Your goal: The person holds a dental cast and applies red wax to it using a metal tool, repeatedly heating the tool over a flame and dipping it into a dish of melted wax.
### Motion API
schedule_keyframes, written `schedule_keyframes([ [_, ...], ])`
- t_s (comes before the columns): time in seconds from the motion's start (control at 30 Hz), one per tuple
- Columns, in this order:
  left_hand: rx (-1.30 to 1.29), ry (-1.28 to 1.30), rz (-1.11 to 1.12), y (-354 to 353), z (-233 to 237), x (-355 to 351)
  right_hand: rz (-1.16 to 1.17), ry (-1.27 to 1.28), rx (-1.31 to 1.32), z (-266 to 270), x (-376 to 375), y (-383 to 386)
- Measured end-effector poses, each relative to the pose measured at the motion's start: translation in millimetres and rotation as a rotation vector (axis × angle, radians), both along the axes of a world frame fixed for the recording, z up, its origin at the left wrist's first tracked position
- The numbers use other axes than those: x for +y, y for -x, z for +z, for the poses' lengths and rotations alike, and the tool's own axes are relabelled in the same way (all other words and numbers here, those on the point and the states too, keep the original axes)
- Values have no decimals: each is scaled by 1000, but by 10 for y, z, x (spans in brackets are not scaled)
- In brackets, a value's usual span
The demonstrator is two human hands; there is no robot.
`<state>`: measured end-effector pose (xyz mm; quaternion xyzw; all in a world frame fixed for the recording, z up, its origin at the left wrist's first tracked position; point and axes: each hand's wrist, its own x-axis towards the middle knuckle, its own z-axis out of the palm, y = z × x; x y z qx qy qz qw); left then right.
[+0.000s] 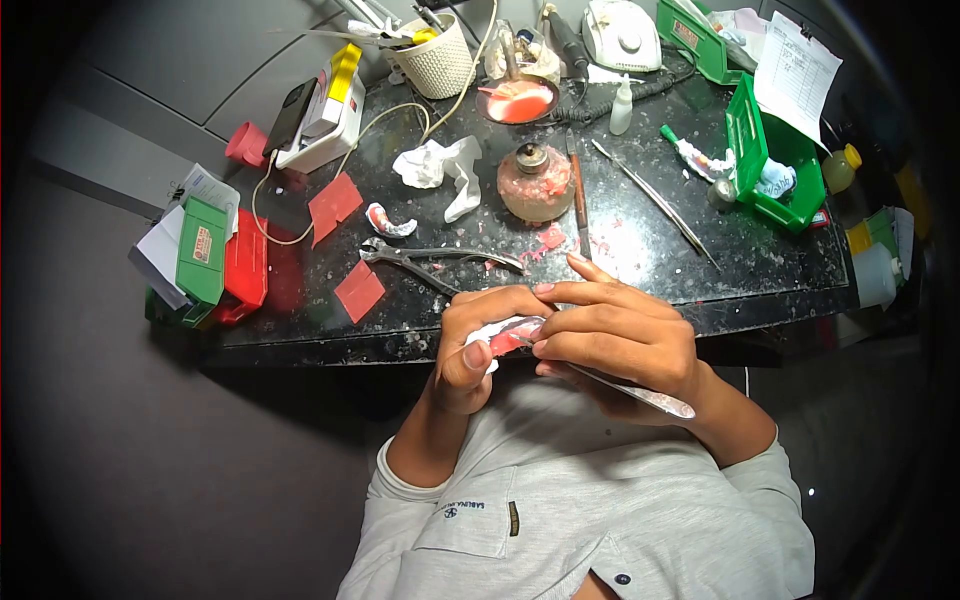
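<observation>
A pink-and-white piece [507,340] sits in my left hand [460,372] at the dark bench's [760,272] near edge.
My right hand [632,335] holds a slim metal tool [640,395]; fingers hide its middle and part of the piece, and I can barely make out its tip.

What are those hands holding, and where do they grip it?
The left hand holds a pink-and-white piece by its left end; the right hand grips a metal tool near its tip.

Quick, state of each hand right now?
Left hand: closed around a pink and white piece.
Right hand: closed on a slim metal tool.
</observation>
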<state>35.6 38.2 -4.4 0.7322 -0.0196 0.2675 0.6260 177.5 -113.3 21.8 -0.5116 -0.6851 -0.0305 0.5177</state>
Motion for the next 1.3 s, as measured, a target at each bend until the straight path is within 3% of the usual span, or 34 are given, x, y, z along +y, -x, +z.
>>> schedule_keyframes([
  [1.23, 50, -27, -16, -8, 20, 9, 50, 82, 50, 89, -101, -82],
  [1.3, -40, -70, -17, -48, 33, -10, 44, 81, 53, 93, -108, -81],
])
